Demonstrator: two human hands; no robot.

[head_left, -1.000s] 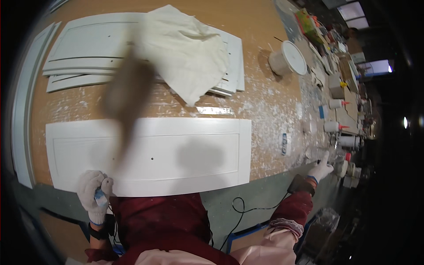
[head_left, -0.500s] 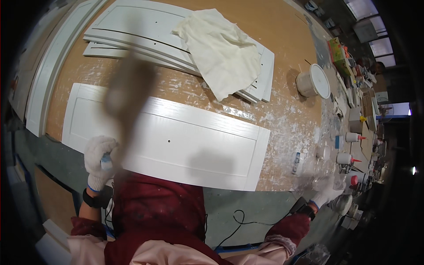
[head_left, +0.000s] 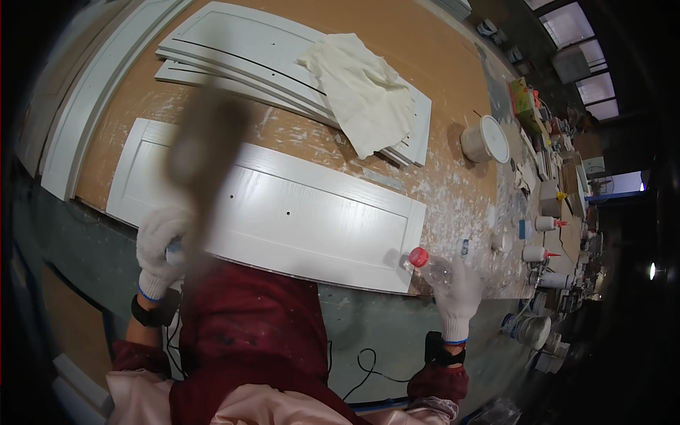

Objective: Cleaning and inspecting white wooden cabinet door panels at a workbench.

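Observation:
My right hand (head_left: 459,294), in a white knitted glove, is closed around a clear plastic bottle (head_left: 440,270) with a red cap (head_left: 418,257). It is over the right end of a white panel (head_left: 319,216) with a recessed face and small dark holes. My gloved left hand (head_left: 157,244) is at the panel's near left edge, fingers curled around a small pale-blue object (head_left: 174,249). Its kind is mostly hidden. A dark blurred shape (head_left: 207,145) close to the lens covers part of the panel and the area beside my left hand.
Behind the panel, white panels (head_left: 241,32) are stacked with a cream cloth (head_left: 365,92) on top. A lidded white tub (head_left: 485,139) stands on the brown, paint-marked table (head_left: 453,191). Red-tipped bottles (head_left: 536,253) line the right side. A black cable (head_left: 365,372) loops below the table edge.
My right hand has swung left from the table's right side to the panel's right end, the red-capped bottle now plainly in it. My left hand stays near the panel's left edge. The view has shifted slightly.

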